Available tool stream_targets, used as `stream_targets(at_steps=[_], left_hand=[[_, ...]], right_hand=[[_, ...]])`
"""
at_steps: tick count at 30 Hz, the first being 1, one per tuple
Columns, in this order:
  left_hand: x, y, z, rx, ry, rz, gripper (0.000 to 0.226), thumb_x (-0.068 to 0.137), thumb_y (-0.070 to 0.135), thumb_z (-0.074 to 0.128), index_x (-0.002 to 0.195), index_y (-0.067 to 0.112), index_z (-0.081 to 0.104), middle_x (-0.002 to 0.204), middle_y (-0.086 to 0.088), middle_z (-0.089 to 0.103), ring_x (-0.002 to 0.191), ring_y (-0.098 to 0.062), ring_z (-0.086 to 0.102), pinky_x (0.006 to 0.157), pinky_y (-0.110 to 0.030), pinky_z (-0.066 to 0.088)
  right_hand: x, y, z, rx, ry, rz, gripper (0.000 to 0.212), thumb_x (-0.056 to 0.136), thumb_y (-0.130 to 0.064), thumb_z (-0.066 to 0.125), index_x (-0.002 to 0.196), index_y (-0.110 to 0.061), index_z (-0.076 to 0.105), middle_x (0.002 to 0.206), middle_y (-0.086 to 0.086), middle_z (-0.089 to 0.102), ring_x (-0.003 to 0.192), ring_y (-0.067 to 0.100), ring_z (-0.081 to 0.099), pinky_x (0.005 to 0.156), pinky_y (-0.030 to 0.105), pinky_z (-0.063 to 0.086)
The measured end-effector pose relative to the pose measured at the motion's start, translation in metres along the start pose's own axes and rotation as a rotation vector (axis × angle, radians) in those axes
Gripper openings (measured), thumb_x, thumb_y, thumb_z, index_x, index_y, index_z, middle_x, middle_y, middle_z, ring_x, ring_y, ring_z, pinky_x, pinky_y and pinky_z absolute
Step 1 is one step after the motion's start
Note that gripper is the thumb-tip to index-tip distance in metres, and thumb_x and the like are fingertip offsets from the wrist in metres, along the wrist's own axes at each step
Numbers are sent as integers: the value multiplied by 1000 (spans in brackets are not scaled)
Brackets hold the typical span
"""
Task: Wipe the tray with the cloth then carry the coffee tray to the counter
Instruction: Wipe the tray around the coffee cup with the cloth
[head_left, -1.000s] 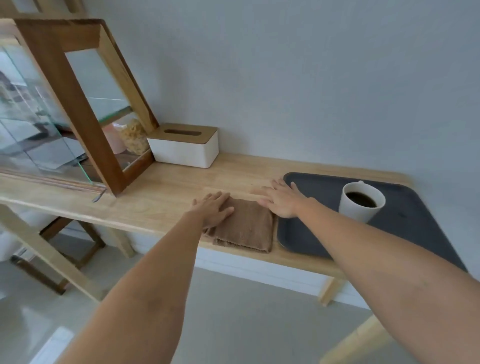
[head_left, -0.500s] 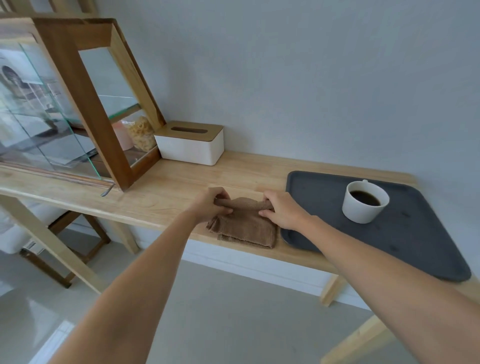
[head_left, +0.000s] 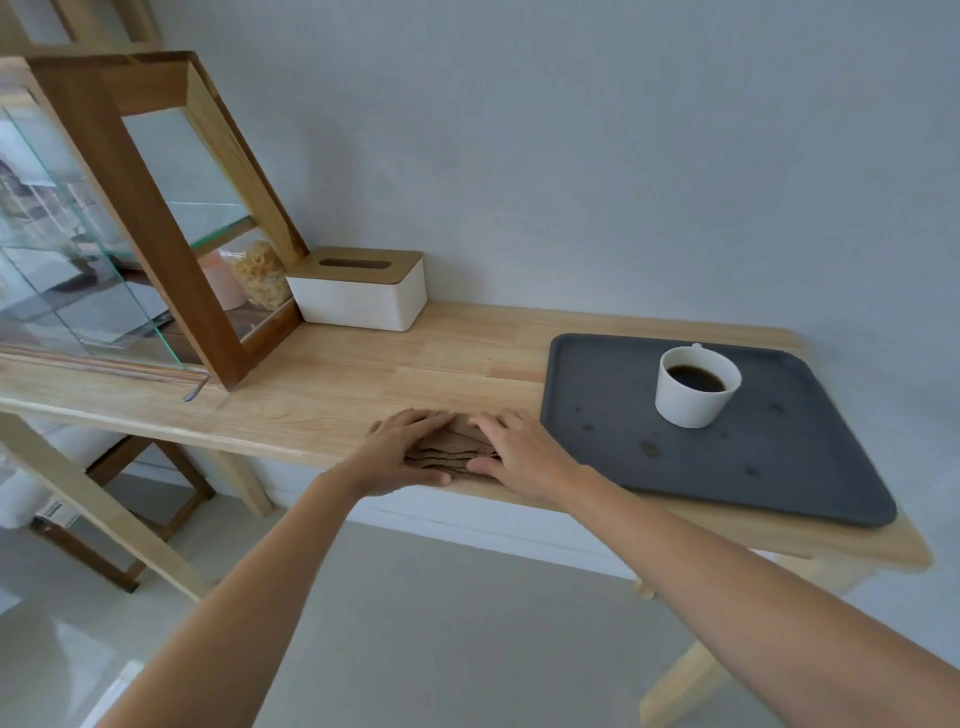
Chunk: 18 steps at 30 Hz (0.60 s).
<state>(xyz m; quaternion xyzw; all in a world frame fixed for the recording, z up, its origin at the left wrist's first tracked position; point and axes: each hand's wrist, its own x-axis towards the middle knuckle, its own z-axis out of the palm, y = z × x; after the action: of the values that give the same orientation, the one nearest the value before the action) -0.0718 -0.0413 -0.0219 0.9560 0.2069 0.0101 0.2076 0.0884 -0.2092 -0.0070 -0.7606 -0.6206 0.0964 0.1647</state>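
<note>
Beside the tray (head_left: 779, 467), both hands now squeeze the cloth (head_left: 451, 448) into a small bunch.

Half a second ago the cloth lay wider and flatter; now it is folded up tight between the left hand (head_left: 402, 451) and right hand (head_left: 519, 451), both curled on it, just left of the tray. The cup (head_left: 693, 387) sits on the tray.

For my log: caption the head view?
Both hands bunch the cloth beside the spotted tray.
</note>
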Motion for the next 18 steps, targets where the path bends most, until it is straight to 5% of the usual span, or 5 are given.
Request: stream_targets(at_steps=[4, 9, 15, 18], left_hand=[[-2, 8, 3, -164, 150, 38, 78, 66, 43, 84, 136, 39, 49, 109, 8, 49, 105, -15, 49, 95, -28, 38], [2, 40, -6, -211, 362, 123, 57, 71, 33, 82, 124, 35, 62, 88, 12, 52, 76, -1, 54, 73, -16, 40], [40, 114, -4, -186, 362, 292, 53, 77, 38, 75, 127, 28, 62, 93, 9, 52, 76, 2, 49, 72, -13, 39], [55, 137, 15, -186, 252, 257, 52, 79, 37, 74, 128, 30, 59, 96, 8, 52, 84, -11, 54, 80, -28, 48]], right_hand=[[1, -11, -6, 121, 38, -35, 38, 93, -21, 58, 130, -13, 51, 119, 12, 52, 118, 29, 46, 97, 40, 43], [-14, -1, -46, 158, 129, -84, 31, 93, -20, 59, 124, -16, 60, 109, 8, 56, 101, 19, 53, 87, 31, 44], [-58, 56, -98, 47, 278, 47, 28, 89, -25, 64, 116, -22, 65, 92, -6, 50, 86, 11, 48, 77, 24, 35], [-76, 78, -96, 13, 206, 142, 26, 91, -28, 61, 117, -24, 62, 96, -2, 54, 93, 19, 55, 82, 31, 43]])
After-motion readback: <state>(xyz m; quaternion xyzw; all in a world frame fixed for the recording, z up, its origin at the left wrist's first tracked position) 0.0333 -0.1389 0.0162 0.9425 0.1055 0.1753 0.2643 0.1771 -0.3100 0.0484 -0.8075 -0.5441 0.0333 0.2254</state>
